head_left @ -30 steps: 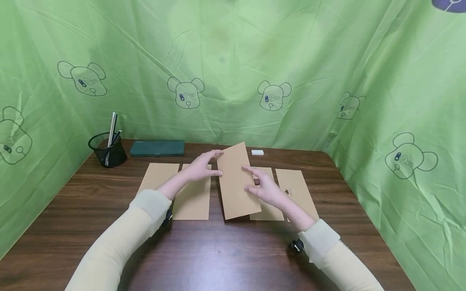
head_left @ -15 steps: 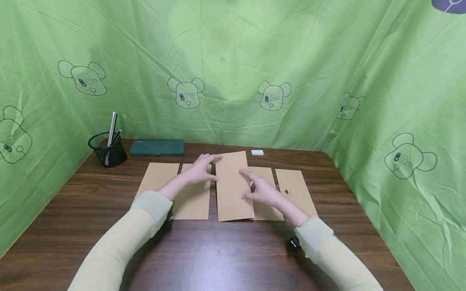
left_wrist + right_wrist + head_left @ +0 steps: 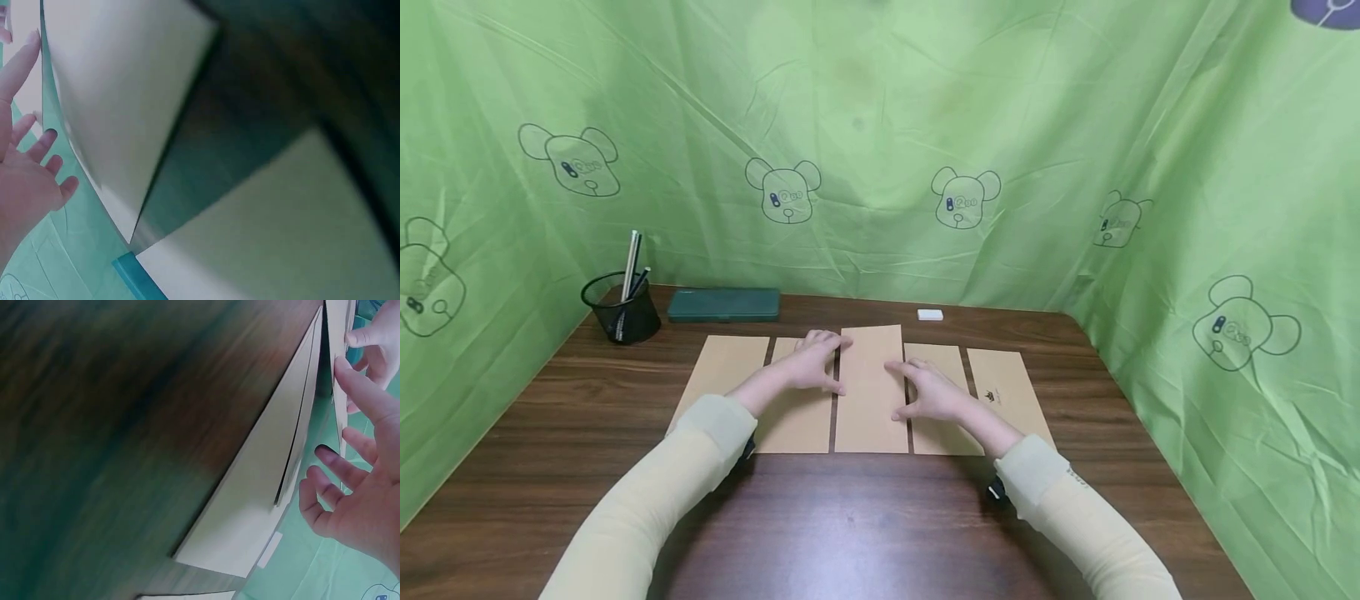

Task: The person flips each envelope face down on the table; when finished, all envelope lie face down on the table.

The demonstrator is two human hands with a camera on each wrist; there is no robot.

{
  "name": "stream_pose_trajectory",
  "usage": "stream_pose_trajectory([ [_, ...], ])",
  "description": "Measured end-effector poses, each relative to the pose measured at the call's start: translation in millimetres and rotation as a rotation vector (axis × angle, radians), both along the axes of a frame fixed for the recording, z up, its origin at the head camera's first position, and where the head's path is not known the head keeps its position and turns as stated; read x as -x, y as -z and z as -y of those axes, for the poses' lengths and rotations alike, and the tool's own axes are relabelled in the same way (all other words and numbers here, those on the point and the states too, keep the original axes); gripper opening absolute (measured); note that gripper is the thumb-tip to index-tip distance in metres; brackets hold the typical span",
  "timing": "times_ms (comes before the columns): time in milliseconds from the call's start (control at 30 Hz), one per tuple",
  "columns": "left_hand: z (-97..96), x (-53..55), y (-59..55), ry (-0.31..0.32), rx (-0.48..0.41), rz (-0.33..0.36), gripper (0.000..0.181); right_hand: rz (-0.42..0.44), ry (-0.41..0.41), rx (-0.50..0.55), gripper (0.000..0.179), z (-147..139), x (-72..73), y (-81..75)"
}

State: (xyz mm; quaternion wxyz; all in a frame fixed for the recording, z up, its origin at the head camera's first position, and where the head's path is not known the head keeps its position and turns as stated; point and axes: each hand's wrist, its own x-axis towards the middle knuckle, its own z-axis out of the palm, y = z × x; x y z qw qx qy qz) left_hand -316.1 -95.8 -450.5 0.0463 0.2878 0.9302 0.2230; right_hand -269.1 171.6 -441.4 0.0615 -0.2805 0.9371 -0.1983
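Note:
My left hand (image 3: 805,367) and right hand (image 3: 934,392) hold a tan kraft-paper card (image 3: 871,392) between them by its long edges. Thumb and forefinger of each hand sit at the edge. Its near end lies low in line with the row; its far end stands a little higher. The right wrist view shows the card (image 3: 338,394) almost edge-on, my right hand (image 3: 369,469) spread along it. In the left wrist view, my left hand (image 3: 28,175) reaches the card (image 3: 26,81) with its fingertips, its other fingers loosely bent.
Similar cards lie in a row: two left (image 3: 726,367) (image 3: 790,425), two right (image 3: 943,367) (image 3: 1009,387), the outermost right bearing a small crown print. Behind stand a black mesh pen cup (image 3: 625,308), a dark green case (image 3: 724,305) and a white eraser (image 3: 930,315). Green curtains (image 3: 880,225) border the table.
The middle card has come down from a raised, tilted pose and turned straight into the row, shifting slightly left. Both hands have lowered with it, and the right has moved left.

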Motion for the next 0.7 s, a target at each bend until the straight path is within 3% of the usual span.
stream_pose_trajectory([
  [300,2.2,-6.8,1.3,0.017,0.076,0.022,0.100,-0.003,0.009,-0.084,0.086,-2.8,4.7,5.2],
  [700,1.8,-2.8,4.5,0.041,0.135,0.029,0.093,0.026,-0.015,-0.116,0.079,-5.7,8.2,6.0],
])
